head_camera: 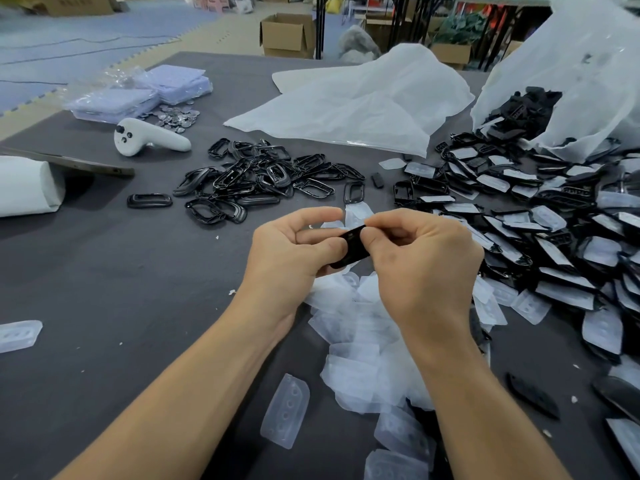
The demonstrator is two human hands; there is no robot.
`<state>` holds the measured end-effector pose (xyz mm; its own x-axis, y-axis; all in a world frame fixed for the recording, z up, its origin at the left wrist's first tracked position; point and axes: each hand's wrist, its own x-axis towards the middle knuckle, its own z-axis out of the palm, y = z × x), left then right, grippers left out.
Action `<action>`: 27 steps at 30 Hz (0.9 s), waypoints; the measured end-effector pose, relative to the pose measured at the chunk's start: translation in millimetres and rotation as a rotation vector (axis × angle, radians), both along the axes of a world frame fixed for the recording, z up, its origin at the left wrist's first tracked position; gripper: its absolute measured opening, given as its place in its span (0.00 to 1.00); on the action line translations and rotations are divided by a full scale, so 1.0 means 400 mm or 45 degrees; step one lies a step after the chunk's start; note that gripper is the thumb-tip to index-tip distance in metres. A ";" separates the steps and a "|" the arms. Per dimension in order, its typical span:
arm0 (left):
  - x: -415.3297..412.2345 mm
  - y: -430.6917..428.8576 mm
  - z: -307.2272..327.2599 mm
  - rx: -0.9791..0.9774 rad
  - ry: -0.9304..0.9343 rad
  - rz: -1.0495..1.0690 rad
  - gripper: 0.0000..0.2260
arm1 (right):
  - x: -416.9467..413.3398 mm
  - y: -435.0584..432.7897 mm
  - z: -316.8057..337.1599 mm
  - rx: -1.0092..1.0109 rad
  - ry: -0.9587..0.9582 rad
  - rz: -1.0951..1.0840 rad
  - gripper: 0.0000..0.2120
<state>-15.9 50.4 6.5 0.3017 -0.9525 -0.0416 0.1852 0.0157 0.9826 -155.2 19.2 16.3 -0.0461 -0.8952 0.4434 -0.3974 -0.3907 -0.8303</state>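
Above the middle of the dark grey table (104,271), both my hands hold one small black plastic shell (351,245). My left hand (294,251) curls round its left end, thumb on top. My right hand (419,265) pinches its right end between thumb and fingers. Much of the shell is hidden by my fingers. Under my hands lies a heap of translucent white rubber pads (367,344). A pile of black frames (256,178) lies further back. A large pile of black shells with white pads in them (540,220) spreads to the right.
A clear plastic bag (571,84) spills black parts at the back right; another flat white bag (356,102) lies behind the frames. A white hand controller (149,136), small metal discs (176,117) and bagged packets (138,95) sit at the back left. Loose pads (285,414) lie near me.
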 end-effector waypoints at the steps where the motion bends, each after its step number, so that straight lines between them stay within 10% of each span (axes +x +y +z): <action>1: -0.002 0.001 -0.001 -0.012 0.013 0.011 0.16 | 0.001 0.000 0.001 0.001 -0.017 -0.013 0.07; 15: -0.022 0.001 -0.004 -0.120 -0.107 0.079 0.15 | 0.026 0.005 -0.006 0.376 -0.528 -0.059 0.10; 22: -0.017 -0.001 -0.006 -0.136 -0.184 0.157 0.15 | 0.018 0.006 -0.014 0.260 -0.029 -0.140 0.13; 27: 0.001 -0.006 0.004 -0.097 -0.088 0.108 0.13 | 0.000 -0.005 0.013 0.736 -0.528 0.331 0.09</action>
<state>-15.7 47.9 8.0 0.3806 -0.9232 0.0536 0.1116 0.1034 0.9884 -155.1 17.0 21.5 0.1377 -0.9846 -0.1079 0.0375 0.1141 -0.9928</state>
